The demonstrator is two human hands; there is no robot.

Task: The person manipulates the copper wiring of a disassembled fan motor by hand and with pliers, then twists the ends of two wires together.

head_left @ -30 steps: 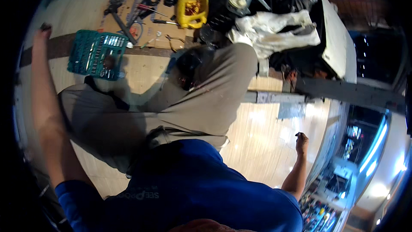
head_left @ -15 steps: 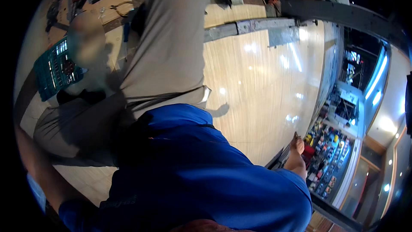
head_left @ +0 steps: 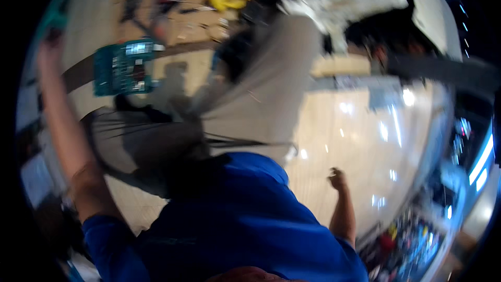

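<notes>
At the far left my left arm is stretched forward. My left hand [head_left: 50, 47], blurred by motion, is at a teal object [head_left: 55, 14] by the picture's rim; whether its fingers grip it I cannot make out. My right hand [head_left: 338, 178] is out to the right above the pale, shiny floor [head_left: 355, 141], its fingers curled together. A small dark bit shows at the fingertips, too blurred to name. Between my left hand and my bent legs lies an open teal tool case [head_left: 108, 73] with rows of metal pieces in it.
Ahead lie a yellow tray [head_left: 226, 1] of small parts and several loose tools on brown cardboard [head_left: 130, 8]. A crumpled white sheet [head_left: 334, 0] lies at the front. A dark beam [head_left: 433, 70] stands at the right, and a crowded shelf [head_left: 407, 245] at the lower right.
My view has swung left. My left arm has reached forward to the teal object. My right hand has come nearer my body, away from the shelf.
</notes>
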